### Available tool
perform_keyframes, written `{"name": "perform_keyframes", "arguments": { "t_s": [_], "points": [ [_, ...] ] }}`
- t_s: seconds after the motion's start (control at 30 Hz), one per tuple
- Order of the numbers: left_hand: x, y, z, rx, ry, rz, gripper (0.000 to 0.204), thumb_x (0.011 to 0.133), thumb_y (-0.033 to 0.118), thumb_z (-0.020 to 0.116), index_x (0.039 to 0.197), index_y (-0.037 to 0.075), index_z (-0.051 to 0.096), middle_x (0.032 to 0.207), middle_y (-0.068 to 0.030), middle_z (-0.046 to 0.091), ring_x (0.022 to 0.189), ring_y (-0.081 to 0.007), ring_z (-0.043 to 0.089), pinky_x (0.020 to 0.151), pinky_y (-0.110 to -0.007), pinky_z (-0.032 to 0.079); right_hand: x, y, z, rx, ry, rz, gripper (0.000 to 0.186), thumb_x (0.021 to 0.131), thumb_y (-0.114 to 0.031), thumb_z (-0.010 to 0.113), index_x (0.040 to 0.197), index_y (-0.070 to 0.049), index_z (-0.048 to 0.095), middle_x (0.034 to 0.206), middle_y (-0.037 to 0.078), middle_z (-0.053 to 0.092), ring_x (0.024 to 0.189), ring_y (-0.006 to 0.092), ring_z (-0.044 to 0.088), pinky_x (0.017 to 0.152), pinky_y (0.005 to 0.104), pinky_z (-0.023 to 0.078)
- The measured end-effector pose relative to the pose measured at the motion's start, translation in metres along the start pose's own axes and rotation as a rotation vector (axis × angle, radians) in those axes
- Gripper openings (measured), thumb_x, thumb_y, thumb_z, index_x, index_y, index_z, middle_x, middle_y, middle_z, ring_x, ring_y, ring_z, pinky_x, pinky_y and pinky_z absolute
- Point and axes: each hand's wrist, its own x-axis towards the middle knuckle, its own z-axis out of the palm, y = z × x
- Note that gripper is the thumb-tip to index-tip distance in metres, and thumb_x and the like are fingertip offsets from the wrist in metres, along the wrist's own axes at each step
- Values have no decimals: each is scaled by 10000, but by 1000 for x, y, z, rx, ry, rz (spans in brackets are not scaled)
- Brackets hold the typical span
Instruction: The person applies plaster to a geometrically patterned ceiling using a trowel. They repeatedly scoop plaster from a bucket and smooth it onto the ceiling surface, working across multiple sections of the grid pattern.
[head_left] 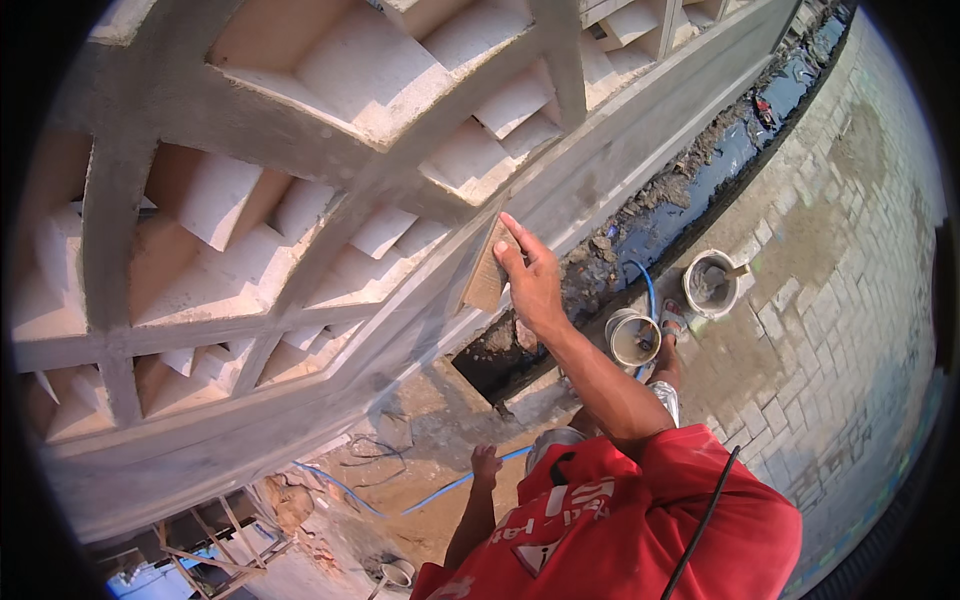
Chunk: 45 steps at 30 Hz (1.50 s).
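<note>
My right hand grips a flat, tan rectangular piece of board, holding it against the grey plastered band below the concrete lattice wall. The thumb lies on the board's face. My left hand hangs lower down, away from the wall, at the left of my red shirt; it is small in view, and I cannot make out whether its fingers are closed.
A muddy drainage trench runs along the wall's foot, with a blue hose across it. Two buckets stand beside my foot on the paved ground. A wooden frame is at lower left.
</note>
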Motion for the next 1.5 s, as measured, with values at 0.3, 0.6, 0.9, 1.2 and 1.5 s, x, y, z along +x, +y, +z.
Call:
{"name": "perform_keyframes", "arguments": {
  "t_s": [0.3,0.6,0.9,1.2,1.5],
  "points": [
    [-5,38,19,-192,26,-22,311,832,201,541,1123,100,500,967,-53,550,640,-197,569,562,-317,466,50,-7,-1,162,140,50,451,876,-135,500,1273,65,423,1165,160,532,1051,181,499,906,282,396],
    [-15,24,28,-154,33,-100,269,823,180,539,1075,93,509,907,-55,548,594,-189,571,501,-298,450,37,-47,-91,277,-131,157,332,911,-141,465,1209,4,479,955,42,584,807,79,557,703,216,474],
    [-9,27,41,-213,35,-59,257,818,196,546,1055,106,512,912,-56,545,583,-193,564,497,-289,444,97,-63,-112,124,-240,145,322,909,-132,464,1200,2,492,949,23,587,807,59,553,693,197,459],
    [-12,25,39,-149,27,-92,307,821,215,540,1107,111,502,945,-61,555,607,-199,577,522,-300,461,102,-55,-109,160,-293,213,315,923,-172,475,1189,-5,500,923,19,594,760,54,557,663,197,465],
    [9,-19,27,-7,27,124,318,820,209,541,1118,109,488,895,-65,547,613,-205,576,522,-299,459,104,-58,-105,197,-340,290,298,925,-169,470,1174,-12,512,907,15,602,734,48,564,615,194,473]
  ]
}}
